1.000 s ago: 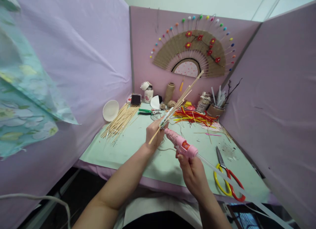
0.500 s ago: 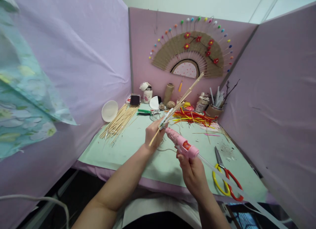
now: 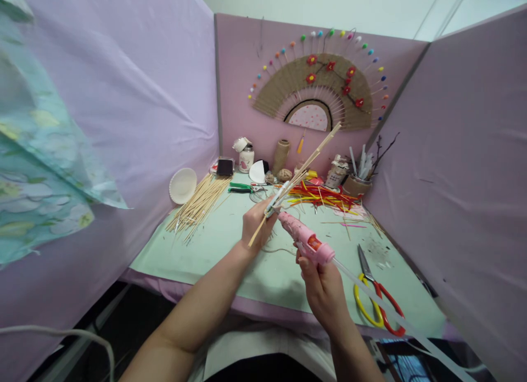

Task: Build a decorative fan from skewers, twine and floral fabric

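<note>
My left hand [image 3: 256, 225] is closed around a bundle of thin bamboo sticks [image 3: 315, 153] held tilted above the table, with a pale flat piece [image 3: 276, 200] against it near the fingers. Most of those fingers are hidden behind the bundle. In my right hand [image 3: 323, 288] is a pink hot glue gun [image 3: 305, 238], gripped by its handle. Its nozzle points up and left, close to the lower part of the bundle; whether it touches I cannot tell. A long translucent glue stick [image 3: 370, 294] runs out of the gun's back end toward the lower right.
Scissors [image 3: 373, 288] with yellow and red handles lie at the right. Loose sticks [image 3: 200, 206] and a white paper plate [image 3: 183, 185] are at the left. Green-handled pliers [image 3: 241, 187], red and yellow strips [image 3: 325, 198] and jars line the back. A decorated fan [image 3: 280, 85] hangs behind.
The glue gun in my right hand has shifted slightly to the right and down. My left hand and the bamboo sticks have hardly moved.
</note>
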